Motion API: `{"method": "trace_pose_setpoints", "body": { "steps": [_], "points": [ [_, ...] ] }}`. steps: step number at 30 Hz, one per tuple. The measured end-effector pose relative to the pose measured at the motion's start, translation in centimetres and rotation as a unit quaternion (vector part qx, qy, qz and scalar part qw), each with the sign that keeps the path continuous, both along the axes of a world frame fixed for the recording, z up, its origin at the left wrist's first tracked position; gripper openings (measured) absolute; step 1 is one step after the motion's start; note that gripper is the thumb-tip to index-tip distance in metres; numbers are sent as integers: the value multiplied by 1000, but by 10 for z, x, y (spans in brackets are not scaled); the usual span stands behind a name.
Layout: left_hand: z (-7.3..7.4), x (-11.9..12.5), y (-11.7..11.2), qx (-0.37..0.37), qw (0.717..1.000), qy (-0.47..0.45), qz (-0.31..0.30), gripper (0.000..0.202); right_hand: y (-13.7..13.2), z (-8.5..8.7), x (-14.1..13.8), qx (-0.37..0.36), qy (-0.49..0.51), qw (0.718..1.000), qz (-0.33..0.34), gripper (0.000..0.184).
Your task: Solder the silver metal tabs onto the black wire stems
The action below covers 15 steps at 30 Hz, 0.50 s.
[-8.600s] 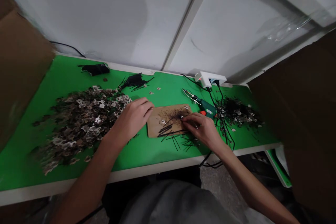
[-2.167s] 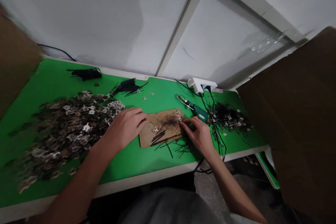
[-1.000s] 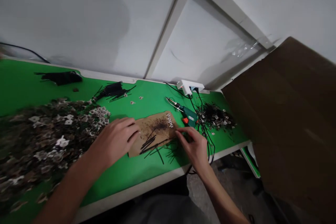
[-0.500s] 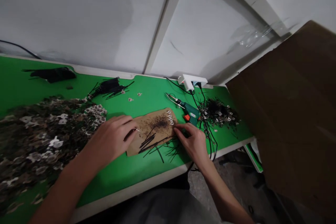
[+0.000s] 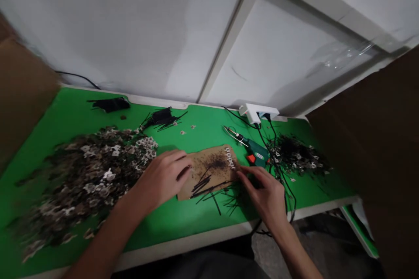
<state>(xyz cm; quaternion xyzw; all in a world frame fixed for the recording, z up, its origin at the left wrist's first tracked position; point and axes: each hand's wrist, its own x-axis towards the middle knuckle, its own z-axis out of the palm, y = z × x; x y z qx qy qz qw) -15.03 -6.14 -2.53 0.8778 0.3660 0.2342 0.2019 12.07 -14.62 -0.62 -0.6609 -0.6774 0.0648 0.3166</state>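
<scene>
My left hand [image 5: 170, 174] is at the left edge of a brown cardboard piece [image 5: 199, 161], its thumb and fingers closed together. A tiny pale bit shows at those fingertips, too small to name. At the cardboard's right edge, my right hand [image 5: 266, 189] has thumb and forefinger pinched, close to a short row of small white parts [image 5: 229, 159]. Whatever that pinch holds is hidden. Dark specks cover the cardboard's middle, and several thin black strips [image 5: 201, 185] lie along its near side.
A green soldering gun [image 5: 257, 150] lies right of the cardboard, near a white power strip [image 5: 260, 112] and black cords. A large heap of small white and brown parts [image 5: 98, 178] spreads at left. Black strip bundles [image 5: 162, 117] lie behind; another dark pile [image 5: 294, 152] sits at right.
The view has swung left, so everything appears farther right and slightly lower. Both hands keep nearly the same places at the cardboard's two edges.
</scene>
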Motion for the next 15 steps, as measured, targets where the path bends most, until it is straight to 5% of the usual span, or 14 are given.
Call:
{"method": "trace_pose_setpoints", "body": {
  "steps": [5, 8, 15],
  "points": [
    [5, 4, -3, -35, 999, -19, -9, 16, 1, 4, -44, 18, 77, 990, 114, 15],
    [4, 4, -3, -69, 998, -12, -9, 21, 17, 0, -70, -36, 49, 979, 195, 18],
    [4, -5, 1, -79, 997, 6, 3, 34, 46, 2, -85, -87, -28, 966, 241, 19]
  ]
}}
